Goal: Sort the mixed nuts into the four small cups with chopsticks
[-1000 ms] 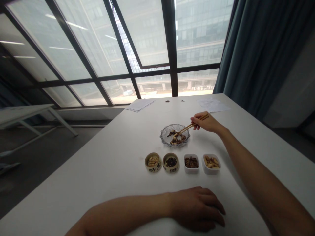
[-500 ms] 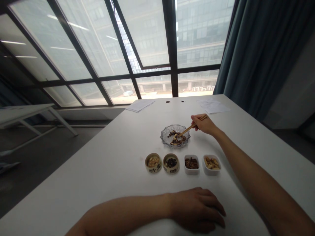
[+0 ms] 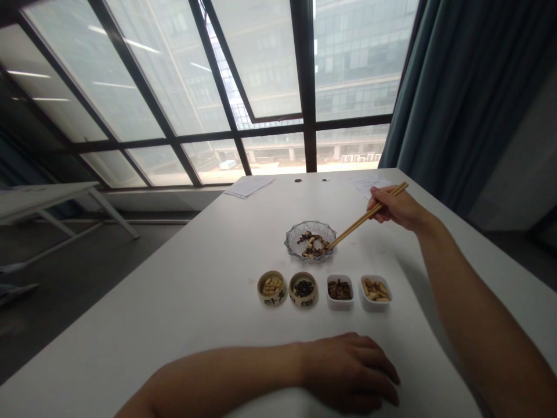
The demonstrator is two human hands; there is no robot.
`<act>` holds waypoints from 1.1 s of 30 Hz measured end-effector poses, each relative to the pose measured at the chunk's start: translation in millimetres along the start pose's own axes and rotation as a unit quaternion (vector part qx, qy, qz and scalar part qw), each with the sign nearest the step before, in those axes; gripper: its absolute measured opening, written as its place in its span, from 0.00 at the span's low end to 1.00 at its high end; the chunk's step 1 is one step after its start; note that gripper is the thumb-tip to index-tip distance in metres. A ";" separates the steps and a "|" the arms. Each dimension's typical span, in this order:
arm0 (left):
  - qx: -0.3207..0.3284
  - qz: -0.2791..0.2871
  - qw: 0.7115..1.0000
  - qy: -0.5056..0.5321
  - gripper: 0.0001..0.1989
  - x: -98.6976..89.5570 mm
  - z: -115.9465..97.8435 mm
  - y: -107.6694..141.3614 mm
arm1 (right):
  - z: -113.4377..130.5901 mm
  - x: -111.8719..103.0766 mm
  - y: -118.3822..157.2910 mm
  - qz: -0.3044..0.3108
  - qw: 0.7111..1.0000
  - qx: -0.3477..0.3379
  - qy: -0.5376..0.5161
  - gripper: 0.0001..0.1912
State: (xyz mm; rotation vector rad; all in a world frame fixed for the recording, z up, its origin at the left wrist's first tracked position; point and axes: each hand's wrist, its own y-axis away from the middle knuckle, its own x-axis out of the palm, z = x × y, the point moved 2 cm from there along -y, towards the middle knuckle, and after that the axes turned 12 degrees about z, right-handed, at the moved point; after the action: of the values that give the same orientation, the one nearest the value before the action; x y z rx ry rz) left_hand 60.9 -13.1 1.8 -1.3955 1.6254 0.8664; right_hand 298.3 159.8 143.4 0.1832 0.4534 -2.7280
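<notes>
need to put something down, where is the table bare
Bare: the table left of the round bowls and glass dish, up to the leftmost papers. Crowded: between the glass dish and the left hand, where round bowls and white tubs stand in a row.

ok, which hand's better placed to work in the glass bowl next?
Right hand, most likely: it holds the chopsticks, tips at the right side of the glass bowl. The left hand shows no tool and sits farther away.

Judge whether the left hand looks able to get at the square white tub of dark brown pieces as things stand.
Probably yes: the left hand lies on the near side of the open tub, no object showing between them, while the right hand holds the chopsticks towards the glass bowl.
</notes>
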 end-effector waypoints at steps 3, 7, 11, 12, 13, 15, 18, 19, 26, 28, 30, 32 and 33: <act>0.001 0.002 1.000 0.004 0.18 0.6 1.1 -0.3 | 11.5 -3.0 10.9 0.066 0.997 0.031 0.011 0.30; -0.002 0.001 1.000 0.011 0.17 0.6 1.4 -0.7 | 14.1 0.6 16.1 0.164 0.983 0.076 0.043 0.28; -0.002 -0.002 1.000 0.016 0.17 0.2 0.6 -0.6 | 8.7 1.6 15.0 0.213 0.971 0.104 0.044 0.27; -0.001 -0.004 1.000 0.015 0.17 0.0 0.4 -0.5 | 7.9 0.9 14.9 0.214 0.970 0.106 0.039 0.27; -0.001 -0.006 1.000 0.014 0.18 -0.2 0.1 -0.3 | 7.6 0.1 15.0 0.212 0.971 0.107 0.034 0.27; 0.001 -0.006 1.000 0.012 0.18 -0.5 -0.3 -0.1 | 7.9 -1.7 15.7 0.201 0.974 0.105 0.024 0.28; -0.005 0.001 1.000 0.011 0.18 -0.6 -0.4 -0.3 | 8.7 -4.1 14.4 0.149 0.985 0.083 0.005 0.28; -0.008 0.003 1.000 0.012 0.17 -0.5 -0.4 -0.5 | 8.4 -4.6 12.7 0.120 0.990 0.068 -0.005 0.28; -0.010 0.008 1.000 0.013 0.17 -2.7 -1.4 -2.4 | -8.9 6.2 -9.1 -0.059 0.998 -0.006 0.034 0.29; -0.010 0.009 1.000 0.010 0.17 -3.3 -1.8 -2.4 | -16.9 14.1 -14.6 -0.057 0.997 0.010 0.060 0.29; -0.010 0.005 1.000 0.008 0.18 -3.1 -1.8 -2.0 | -24.5 22.2 -19.0 -0.049 0.996 0.024 0.073 0.28; -0.004 -0.002 1.000 0.004 0.18 -1.9 -1.7 -1.4 | -31.6 29.0 -22.8 -0.049 0.995 0.034 0.082 0.28; -0.001 -0.007 1.000 0.001 0.19 -1.1 -1.6 -1.1 | -35.2 31.9 -24.5 -0.054 0.994 0.038 0.085 0.28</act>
State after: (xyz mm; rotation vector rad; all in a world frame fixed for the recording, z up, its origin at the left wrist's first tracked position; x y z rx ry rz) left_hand 61.8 -14.2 3.6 -1.4074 1.6161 0.8584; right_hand 262.0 182.5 111.5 0.4266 0.4180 -2.8507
